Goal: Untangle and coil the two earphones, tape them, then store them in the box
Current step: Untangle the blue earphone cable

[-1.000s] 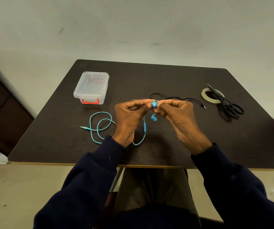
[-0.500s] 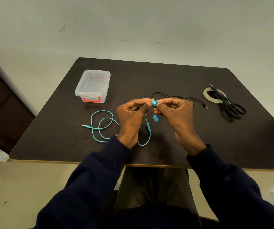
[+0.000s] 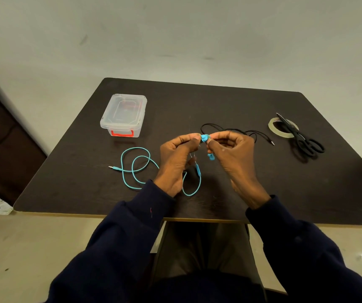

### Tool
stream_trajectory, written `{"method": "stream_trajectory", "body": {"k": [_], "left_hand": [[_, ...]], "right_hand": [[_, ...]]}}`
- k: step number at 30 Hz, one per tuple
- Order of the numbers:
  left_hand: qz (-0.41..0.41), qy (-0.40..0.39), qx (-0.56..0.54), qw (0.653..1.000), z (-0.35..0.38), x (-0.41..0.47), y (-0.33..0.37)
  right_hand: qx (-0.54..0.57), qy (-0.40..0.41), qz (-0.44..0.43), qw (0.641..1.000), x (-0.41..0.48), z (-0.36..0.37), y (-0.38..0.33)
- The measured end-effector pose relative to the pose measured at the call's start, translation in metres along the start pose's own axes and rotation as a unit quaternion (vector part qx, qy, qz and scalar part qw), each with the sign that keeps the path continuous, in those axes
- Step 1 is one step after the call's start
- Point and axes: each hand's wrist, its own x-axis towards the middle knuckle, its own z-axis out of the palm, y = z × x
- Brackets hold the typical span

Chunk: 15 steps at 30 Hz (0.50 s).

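Centrally, a blue earbud point(image 3: 204, 138) is pinched by the left hand point(image 3: 179, 156) and the right hand point(image 3: 233, 156) above the surface point(image 3: 219, 106); its cord point(image 3: 133, 169) is looped leftward.

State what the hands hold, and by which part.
The left hand and right hand both pinch the blue earphones at one earbud.

No lettering, brand, number or sign can be read; none is made out on the clear plastic box point(image 3: 123, 114), the tape roll point(image 3: 271, 126) or the scissors point(image 3: 300, 139).
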Motion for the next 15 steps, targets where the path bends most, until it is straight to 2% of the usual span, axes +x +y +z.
{"method": "stream_trajectory", "body": {"k": [4,6,7,10,12,15], "left_hand": [[0.053,-0.029,0.085,0.995,-0.003,0.003,-0.002],[0.12,-0.028,0.131,0.984,-0.006,0.005,-0.003],[0.175,-0.016,0.185,0.967,-0.007,0.008,-0.006],[0.303,0.01,0.363,0.881,-0.011,0.013,-0.008],[0.325,-0.012,0.394,0.859,-0.011,0.013,-0.005],[0.341,-0.039,0.404,0.848,-0.011,0.012,0.0]], "right_hand": [[-0.043,0.0,-0.024,0.999,0.0,-0.005,0.008],[-0.055,-0.01,-0.027,0.998,0.001,-0.008,0.01],[-0.058,-0.016,-0.025,0.998,0.002,-0.009,0.009],[-0.058,-0.023,-0.022,0.998,0.004,-0.012,0.008],[-0.067,-0.024,-0.029,0.997,0.006,-0.013,0.008],[-0.069,-0.03,-0.031,0.997,0.007,-0.015,0.006]]}}
